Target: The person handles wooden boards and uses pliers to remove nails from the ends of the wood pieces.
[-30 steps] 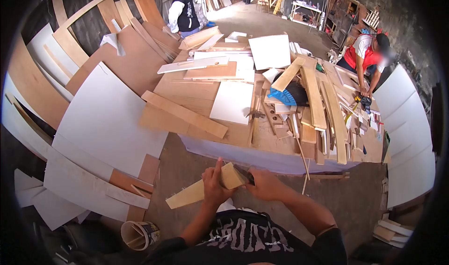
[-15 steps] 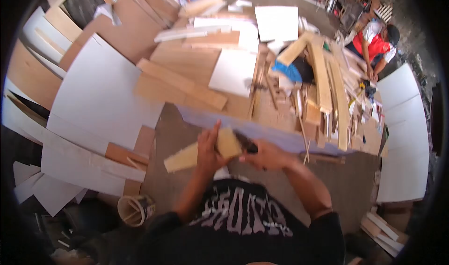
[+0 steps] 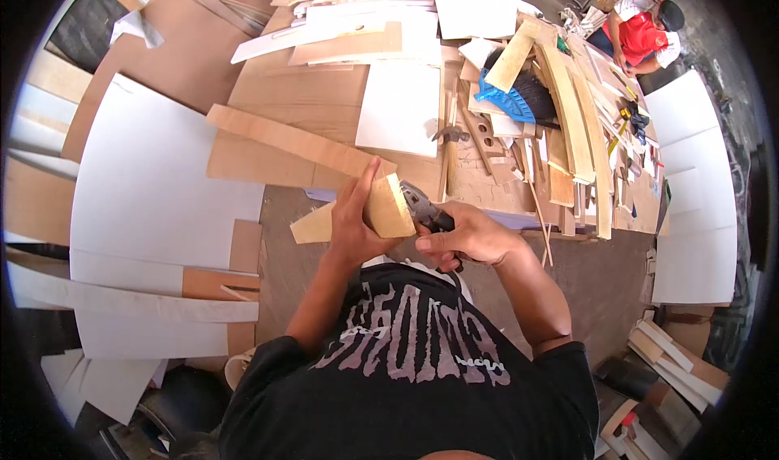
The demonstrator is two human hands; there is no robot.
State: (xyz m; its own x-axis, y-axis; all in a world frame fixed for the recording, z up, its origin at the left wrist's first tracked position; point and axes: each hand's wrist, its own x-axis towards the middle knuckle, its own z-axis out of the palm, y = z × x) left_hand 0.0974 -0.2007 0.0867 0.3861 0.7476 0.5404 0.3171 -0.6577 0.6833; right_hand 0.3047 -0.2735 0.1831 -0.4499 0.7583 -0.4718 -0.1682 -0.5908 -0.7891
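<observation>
My left hand is wrapped round a pale wooden board, held in front of my body with its cut end turned to the right. The board's far part shows again to the left of the hand. In my right hand is a pair of pliers with grey jaws and black handles. Its jaws lie against the board's end; whether they grip anything there cannot be made out.
Ahead stands a workbench with boards, white panels, a hammer, a blue brush-like item and wood strips. White sheets lean at left and right. A person in a red vest sits at the far right.
The view has shifted, and the board and both hands appear slightly higher in it. The pliers stay at the board's end and show more sharply now.
</observation>
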